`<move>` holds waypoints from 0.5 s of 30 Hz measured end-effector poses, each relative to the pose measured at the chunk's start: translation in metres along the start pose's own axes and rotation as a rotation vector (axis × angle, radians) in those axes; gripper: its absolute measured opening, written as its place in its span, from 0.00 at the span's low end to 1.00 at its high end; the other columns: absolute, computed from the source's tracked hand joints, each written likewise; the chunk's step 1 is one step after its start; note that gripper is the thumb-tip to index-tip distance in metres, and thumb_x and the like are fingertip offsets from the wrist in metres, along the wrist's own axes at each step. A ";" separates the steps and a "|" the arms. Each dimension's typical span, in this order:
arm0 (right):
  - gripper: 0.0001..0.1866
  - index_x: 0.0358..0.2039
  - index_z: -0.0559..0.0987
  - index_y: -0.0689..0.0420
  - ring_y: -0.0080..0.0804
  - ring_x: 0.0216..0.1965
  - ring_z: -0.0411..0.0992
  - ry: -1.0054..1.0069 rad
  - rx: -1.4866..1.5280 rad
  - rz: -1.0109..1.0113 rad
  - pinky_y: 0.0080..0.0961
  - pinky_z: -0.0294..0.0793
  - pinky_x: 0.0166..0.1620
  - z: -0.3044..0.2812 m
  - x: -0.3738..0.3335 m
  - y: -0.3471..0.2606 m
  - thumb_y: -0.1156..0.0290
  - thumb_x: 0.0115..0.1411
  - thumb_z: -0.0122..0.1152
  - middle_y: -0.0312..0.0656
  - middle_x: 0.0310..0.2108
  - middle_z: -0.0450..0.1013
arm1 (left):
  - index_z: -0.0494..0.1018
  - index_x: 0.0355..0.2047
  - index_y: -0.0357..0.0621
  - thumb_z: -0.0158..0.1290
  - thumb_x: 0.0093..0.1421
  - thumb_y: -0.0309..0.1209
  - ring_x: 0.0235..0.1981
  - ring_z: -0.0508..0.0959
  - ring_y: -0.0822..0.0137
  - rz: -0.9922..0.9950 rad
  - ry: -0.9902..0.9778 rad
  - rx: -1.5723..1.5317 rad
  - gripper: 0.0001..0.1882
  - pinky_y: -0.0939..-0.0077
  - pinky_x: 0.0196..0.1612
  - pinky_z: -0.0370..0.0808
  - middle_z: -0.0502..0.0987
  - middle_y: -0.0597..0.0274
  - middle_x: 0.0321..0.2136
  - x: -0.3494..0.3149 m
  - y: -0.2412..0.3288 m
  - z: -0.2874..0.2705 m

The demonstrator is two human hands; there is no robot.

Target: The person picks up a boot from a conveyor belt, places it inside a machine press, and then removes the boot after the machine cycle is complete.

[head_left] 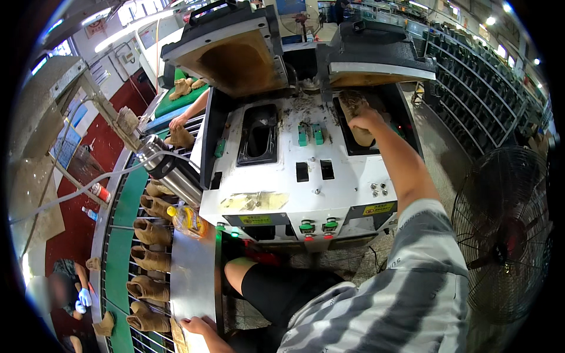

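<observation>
At the right bay of a white two-bay machine (282, 176), my right hand (366, 119) is closed on a tan boot (353, 101). The boot lies along the dark recess, its sole end toward me; my fingers hide part of it. Low on the left, my left hand (199, 325) rests at the near end of a metal side table (194, 282), fingers stretched out beside a flat tan piece (178, 336) that I cannot identify. Both machine lids, the left (232, 56) and the right (379, 59), are raised. The left bay (258, 135) shows a black-framed opening.
Several tan boots (152, 257) line the roller conveyor on the left. A steel flask (170, 170) and a yellow-capped bottle (187, 220) stand by the machine. A co-worker's hand (178, 122) touches a boot beyond. A large fan (503, 235) stands right; a rack (471, 88) is behind.
</observation>
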State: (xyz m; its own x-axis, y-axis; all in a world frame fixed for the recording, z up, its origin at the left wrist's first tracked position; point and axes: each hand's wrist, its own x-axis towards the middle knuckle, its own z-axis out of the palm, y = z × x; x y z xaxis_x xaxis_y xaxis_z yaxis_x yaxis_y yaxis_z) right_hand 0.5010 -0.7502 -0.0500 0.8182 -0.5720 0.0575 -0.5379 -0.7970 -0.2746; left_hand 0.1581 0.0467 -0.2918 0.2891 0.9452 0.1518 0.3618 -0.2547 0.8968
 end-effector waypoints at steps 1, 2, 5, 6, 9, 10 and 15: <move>0.56 0.66 0.55 0.51 0.53 0.51 0.71 0.023 0.043 0.033 0.38 0.72 0.52 -0.002 0.003 -0.002 0.51 0.37 0.69 0.59 0.51 0.70 | 0.62 0.32 0.32 0.34 0.42 0.13 0.28 0.60 0.61 -0.014 0.008 0.006 0.15 0.71 0.38 0.68 0.65 0.56 0.28 0.002 -0.002 -0.005; 0.58 0.67 0.51 0.53 0.52 0.48 0.74 0.049 0.092 0.060 0.36 0.73 0.51 -0.008 0.004 -0.007 0.52 0.36 0.68 0.59 0.48 0.73 | 0.62 0.32 0.32 0.34 0.42 0.13 0.28 0.60 0.60 0.063 0.020 0.057 0.15 0.70 0.38 0.68 0.65 0.55 0.28 0.019 -0.033 -0.005; 0.61 0.68 0.47 0.55 0.50 0.55 0.69 0.130 0.309 0.006 0.39 0.71 0.53 -0.038 -0.051 -0.011 0.53 0.36 0.70 0.58 0.56 0.67 | 0.61 0.31 0.32 0.35 0.42 0.13 0.28 0.59 0.59 0.064 -0.001 0.201 0.13 0.69 0.38 0.68 0.64 0.54 0.27 0.034 -0.051 -0.011; 0.59 0.67 0.50 0.56 0.51 0.55 0.69 0.204 0.375 -0.002 0.39 0.71 0.53 -0.034 -0.075 -0.008 0.55 0.37 0.71 0.58 0.56 0.67 | 0.61 0.30 0.33 0.36 0.42 0.14 0.28 0.59 0.59 0.077 0.022 0.156 0.12 0.69 0.38 0.67 0.64 0.54 0.27 0.031 -0.053 -0.014; 0.54 0.65 0.54 0.59 0.52 0.52 0.68 0.613 0.540 -0.195 0.37 0.69 0.54 -0.002 -0.134 0.023 0.61 0.39 0.73 0.57 0.53 0.68 | 0.60 0.29 0.34 0.37 0.42 0.14 0.28 0.57 0.59 0.074 0.054 0.050 0.10 0.69 0.36 0.66 0.63 0.54 0.26 0.020 -0.038 -0.006; 0.54 0.64 0.55 0.61 0.52 0.52 0.68 0.734 0.499 -0.244 0.37 0.68 0.54 0.016 -0.148 0.037 0.63 0.39 0.74 0.57 0.52 0.67 | 0.60 0.28 0.35 0.38 0.42 0.15 0.28 0.57 0.59 0.052 0.038 0.058 0.10 0.69 0.36 0.66 0.63 0.55 0.25 0.015 -0.030 -0.006; 0.42 0.56 0.65 0.64 0.48 0.48 0.70 0.937 0.478 -0.343 0.39 0.68 0.51 0.051 -0.196 0.062 0.67 0.42 0.75 0.53 0.47 0.70 | 0.61 0.27 0.36 0.43 0.48 0.19 0.26 0.61 0.62 0.004 0.006 0.007 0.05 0.67 0.35 0.67 0.63 0.58 0.23 0.013 -0.050 0.002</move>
State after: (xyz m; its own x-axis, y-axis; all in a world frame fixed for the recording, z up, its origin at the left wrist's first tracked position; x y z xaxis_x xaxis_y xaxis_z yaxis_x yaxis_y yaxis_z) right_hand 0.3179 -0.6773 -0.1270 0.3229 -0.4166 0.8498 -0.0133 -0.8998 -0.4361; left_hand 0.1450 0.0718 -0.3355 0.2852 0.9453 0.1581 0.3670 -0.2601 0.8931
